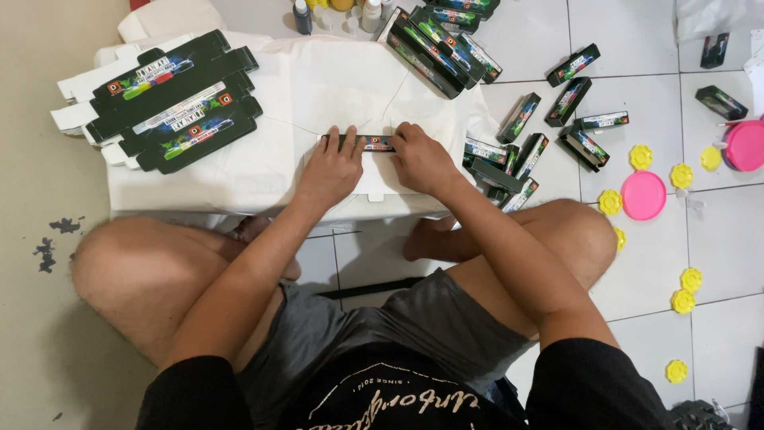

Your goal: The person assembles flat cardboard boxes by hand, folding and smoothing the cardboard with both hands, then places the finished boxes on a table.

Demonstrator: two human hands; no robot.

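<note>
Both hands, left hand [330,171] and right hand [420,159], press a black carton [374,144] (flat).

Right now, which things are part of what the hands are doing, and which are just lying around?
In use:
- left hand and right hand, pressing on a small black box
- white cloth-covered block under it
- stack of flat unfolded boxes
- folded boxes on the floor

Lying about:
- yellow caps
- pink lid
- small bottles
</note>
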